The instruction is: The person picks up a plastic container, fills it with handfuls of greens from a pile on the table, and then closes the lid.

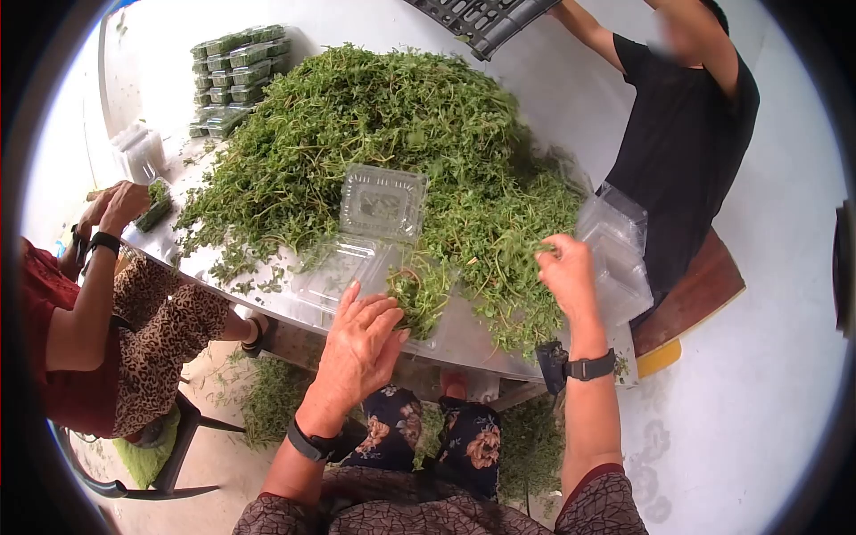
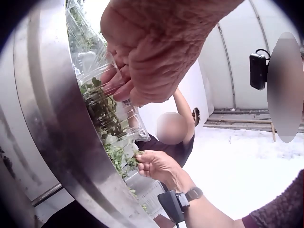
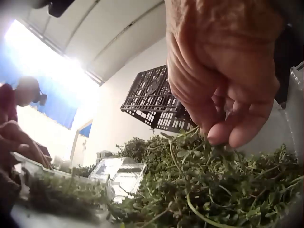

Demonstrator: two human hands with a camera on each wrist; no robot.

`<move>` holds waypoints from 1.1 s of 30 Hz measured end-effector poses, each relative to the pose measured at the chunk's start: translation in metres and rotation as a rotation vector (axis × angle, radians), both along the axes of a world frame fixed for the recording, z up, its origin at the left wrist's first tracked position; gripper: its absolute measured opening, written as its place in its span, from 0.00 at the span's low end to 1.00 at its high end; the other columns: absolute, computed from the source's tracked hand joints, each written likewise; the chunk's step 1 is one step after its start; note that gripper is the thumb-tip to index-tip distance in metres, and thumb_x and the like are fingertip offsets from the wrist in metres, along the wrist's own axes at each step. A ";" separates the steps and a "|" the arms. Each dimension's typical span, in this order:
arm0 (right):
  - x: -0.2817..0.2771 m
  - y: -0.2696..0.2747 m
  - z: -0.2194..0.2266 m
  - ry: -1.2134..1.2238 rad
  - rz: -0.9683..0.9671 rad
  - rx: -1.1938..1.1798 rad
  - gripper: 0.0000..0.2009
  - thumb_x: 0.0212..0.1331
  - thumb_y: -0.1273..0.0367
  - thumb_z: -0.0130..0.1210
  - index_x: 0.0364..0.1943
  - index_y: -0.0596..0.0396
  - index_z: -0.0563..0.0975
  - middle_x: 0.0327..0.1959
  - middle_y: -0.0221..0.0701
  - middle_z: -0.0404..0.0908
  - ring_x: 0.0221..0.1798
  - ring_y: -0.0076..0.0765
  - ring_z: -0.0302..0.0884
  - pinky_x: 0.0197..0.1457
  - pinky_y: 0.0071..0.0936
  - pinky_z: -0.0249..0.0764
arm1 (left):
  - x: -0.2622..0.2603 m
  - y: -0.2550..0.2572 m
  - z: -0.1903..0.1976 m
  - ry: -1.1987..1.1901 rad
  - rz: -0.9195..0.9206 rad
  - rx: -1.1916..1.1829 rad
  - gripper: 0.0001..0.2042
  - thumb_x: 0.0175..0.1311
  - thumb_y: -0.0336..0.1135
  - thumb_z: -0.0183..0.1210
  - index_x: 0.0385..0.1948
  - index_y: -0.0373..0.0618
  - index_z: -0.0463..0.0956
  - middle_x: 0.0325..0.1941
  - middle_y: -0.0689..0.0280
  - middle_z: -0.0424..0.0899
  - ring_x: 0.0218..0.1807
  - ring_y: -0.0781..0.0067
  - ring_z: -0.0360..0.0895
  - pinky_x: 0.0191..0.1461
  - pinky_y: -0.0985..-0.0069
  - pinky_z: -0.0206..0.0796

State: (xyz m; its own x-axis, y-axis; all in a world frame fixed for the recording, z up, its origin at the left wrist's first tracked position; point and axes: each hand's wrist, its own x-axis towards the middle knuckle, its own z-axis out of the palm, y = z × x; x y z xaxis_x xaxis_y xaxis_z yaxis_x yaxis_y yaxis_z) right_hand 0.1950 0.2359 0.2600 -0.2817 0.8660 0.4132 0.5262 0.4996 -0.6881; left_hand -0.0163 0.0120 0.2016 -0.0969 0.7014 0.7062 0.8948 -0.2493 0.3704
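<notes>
A clear plastic clamshell box lies with its lid up at the table's front edge, green sprigs in its base. My left hand rests at the near side of that box, its fingers fairly straight. The left wrist view has its fingertips against the leafy stems inside the box wall. To the right, my right hand pinches a few green stems between thumb and fingers, over the edge of a large heap of leafy greens. In the right wrist view, a stem hangs from the fingertips beside the heap.
Filled boxes are stacked at the back left. Nested clear boxes stand to the right. A person at left handles a filled box. Another in black raises a black plastic crate over the table's far side.
</notes>
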 end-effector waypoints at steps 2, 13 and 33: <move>-0.001 -0.006 -0.006 -0.108 -0.001 -0.102 0.15 0.53 0.74 0.59 0.47 0.61 0.78 0.27 0.34 0.81 0.24 0.27 0.77 0.27 0.26 0.73 | -0.001 -0.002 0.000 0.002 0.005 0.000 0.12 0.53 0.28 0.63 0.40 0.38 0.77 0.45 0.58 0.80 0.55 0.57 0.75 0.71 0.52 0.53; -0.030 -0.037 -0.017 -0.670 0.023 0.064 0.20 0.49 0.65 0.63 0.45 0.58 0.74 0.35 0.47 0.82 0.42 0.55 0.80 0.49 0.48 0.74 | 0.000 -0.005 0.000 -0.030 -0.001 0.012 0.12 0.52 0.26 0.63 0.39 0.38 0.77 0.46 0.58 0.80 0.55 0.57 0.75 0.71 0.52 0.53; -0.006 -0.042 0.027 0.314 0.152 -0.295 0.12 0.59 0.75 0.55 0.45 0.69 0.77 0.31 0.32 0.80 0.17 0.21 0.75 0.15 0.17 0.67 | -0.015 -0.016 -0.004 -0.149 0.055 0.157 0.12 0.50 0.20 0.60 0.37 0.41 0.77 0.44 0.59 0.82 0.52 0.57 0.78 0.68 0.48 0.57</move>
